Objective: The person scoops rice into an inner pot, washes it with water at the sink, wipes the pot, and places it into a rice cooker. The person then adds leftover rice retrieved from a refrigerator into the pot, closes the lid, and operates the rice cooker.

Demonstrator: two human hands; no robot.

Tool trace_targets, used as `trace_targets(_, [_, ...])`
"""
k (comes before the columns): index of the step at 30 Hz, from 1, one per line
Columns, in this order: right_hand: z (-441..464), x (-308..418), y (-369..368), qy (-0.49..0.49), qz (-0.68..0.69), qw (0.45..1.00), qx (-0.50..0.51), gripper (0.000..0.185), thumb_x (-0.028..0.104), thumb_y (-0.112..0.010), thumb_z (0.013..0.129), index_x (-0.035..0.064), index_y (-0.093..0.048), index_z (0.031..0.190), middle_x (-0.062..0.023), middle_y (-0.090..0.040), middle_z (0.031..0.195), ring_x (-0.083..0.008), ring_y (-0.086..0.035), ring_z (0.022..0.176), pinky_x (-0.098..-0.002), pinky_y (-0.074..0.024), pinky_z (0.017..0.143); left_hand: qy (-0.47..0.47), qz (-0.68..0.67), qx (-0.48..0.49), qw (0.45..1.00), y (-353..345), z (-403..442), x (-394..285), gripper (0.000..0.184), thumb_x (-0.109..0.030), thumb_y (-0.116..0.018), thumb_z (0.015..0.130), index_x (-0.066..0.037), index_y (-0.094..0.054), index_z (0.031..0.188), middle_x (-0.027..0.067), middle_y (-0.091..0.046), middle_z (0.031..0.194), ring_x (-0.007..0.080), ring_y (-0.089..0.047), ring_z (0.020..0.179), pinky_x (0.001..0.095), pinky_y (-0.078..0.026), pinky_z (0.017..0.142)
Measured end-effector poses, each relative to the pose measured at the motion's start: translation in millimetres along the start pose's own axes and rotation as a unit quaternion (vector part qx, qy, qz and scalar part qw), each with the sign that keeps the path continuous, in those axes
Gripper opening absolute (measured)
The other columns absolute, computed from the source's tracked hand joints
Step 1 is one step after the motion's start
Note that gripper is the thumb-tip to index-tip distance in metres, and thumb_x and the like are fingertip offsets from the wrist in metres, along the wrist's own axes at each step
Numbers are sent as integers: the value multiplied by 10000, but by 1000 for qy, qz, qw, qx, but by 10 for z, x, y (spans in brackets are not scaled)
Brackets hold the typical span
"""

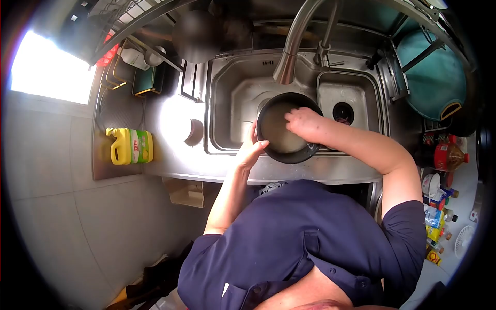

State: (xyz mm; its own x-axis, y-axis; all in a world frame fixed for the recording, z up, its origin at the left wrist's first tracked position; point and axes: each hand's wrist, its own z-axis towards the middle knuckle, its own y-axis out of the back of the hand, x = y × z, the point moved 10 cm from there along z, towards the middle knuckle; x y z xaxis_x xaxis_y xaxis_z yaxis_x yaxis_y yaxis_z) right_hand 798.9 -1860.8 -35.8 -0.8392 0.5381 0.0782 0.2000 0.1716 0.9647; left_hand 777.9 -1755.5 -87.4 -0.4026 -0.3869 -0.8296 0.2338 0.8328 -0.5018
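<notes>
A dark round pot [264,112] with cloudy, pale liquid [276,135] in it is at the front of the steel sink, over the front rim. My left hand [251,150] grips the pot's left side, thumb on the rim and fingers around the outer wall. Inside the pot is my right hand [305,124], its fingers curled and pointing down at the liquid. Whatever those fingers may hold is hidden. Above the pot hangs the faucet head [285,70]; no water stream shows from it.
The large sink basin [232,88] lies left of a smaller basin [330,85] with a dark drain [342,112]. On the left counter stand a yellow jug [132,146] and a brown round object [194,132]. A teal basin [431,77] leans at right, near several bottles.
</notes>
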Motion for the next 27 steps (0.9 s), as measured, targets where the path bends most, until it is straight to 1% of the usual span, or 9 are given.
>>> trace_targets(2, [44, -26, -422, -46, 44, 981, 186, 214, 103, -621, 703, 86, -716, 895, -107, -672, 1016, -261, -654, 928, -392, -530, 737, 15, -12, -27, 999, 68, 42, 56, 970, -291, -751, 719, -123, -154, 1464, 152, -373, 1373, 288, -431, 1228, 439, -465, 896])
trace_targets(3, [20, 50, -501, -42, 100, 971, 212, 278, 88, -591, 713, 122, -704, 965, -102, -664, 1066, -236, -642, 973, -386, -520, 777, 24, -17, -39, 999, 91, 56, 90, 971, -292, -751, 720, -128, -150, 1465, 159, -370, 1373, 297, -432, 1225, 452, -473, 884])
trace_targets(5, [49, 117, -448, -46, 225, 959, 166, 365, 101, -575, 728, 156, -666, 1078, -92, -668, 1059, -242, -633, 990, -383, -507, 817, 48, -34, -41, 997, 76, 82, 158, 956, -298, -744, 725, -136, -154, 1460, 164, -360, 1377, 313, -436, 1218, 482, -484, 858])
trace_targets(11, [177, -246, -140, -129, 127, 983, 28, 390, 117, -569, 775, 176, -626, 1156, -125, -623, 1057, -279, -620, 989, -387, -499, 833, 72, -32, -16, 997, -34, 44, 197, 908, -343, -721, 735, -144, -190, 1445, 162, -340, 1388, 330, -436, 1209, 520, -483, 848])
trace_targets(15, [160, -149, -278, -106, 59, 992, 24, 332, 121, -583, 774, 175, -657, 1093, -110, -591, 1065, -296, -621, 960, -390, -507, 810, 58, -34, -9, 998, -26, 62, 220, 915, -347, -722, 727, -143, -192, 1445, 161, -342, 1388, 331, -419, 1226, 530, -471, 862])
trace_targets(18, [60, -93, -337, -76, 116, 989, 50, 230, 133, -592, 773, 146, -665, 991, -97, -585, 1014, -286, -615, 897, -393, -516, 735, 54, -29, -12, 998, 2, 82, 185, 914, -349, -718, 727, -145, -192, 1446, 158, -339, 1391, 334, -407, 1236, 546, -462, 869])
trace_targets(21, [-125, -229, 99, -98, 165, 980, -48, 157, 136, -585, 782, 126, -678, 908, -86, -604, 986, -290, -623, 863, -397, -516, 754, 49, -30, -27, 998, 63, 65, 176, 882, -356, -709, 732, -150, -214, 1433, 151, -341, 1386, 338, -407, 1232, 558, -460, 868])
trace_targets(25, [-478, -465, 994, -152, 389, 882, -220, 86, 141, -619, 769, 63, -611, 803, -97, -584, 829, -291, -604, 774, -388, -477, 672, 77, -61, -70, 993, 64, 6, 187, 817, -390, -696, 742, -159, -265, 1396, 145, -350, 1369, 346, -412, 1218, 565, -475, 843])
trace_targets(27, [-518, -542, 1001, -187, 409, 860, -242, 110, 99, -653, 757, 30, -591, 816, -83, -565, 779, -224, -593, 728, -332, -466, 640, 111, -140, -34, 983, 28, 40, 328, 840, -373, -710, 745, -177, -254, 1423, 122, -321, 1413, 349, -363, 1271, 619, -423, 891])
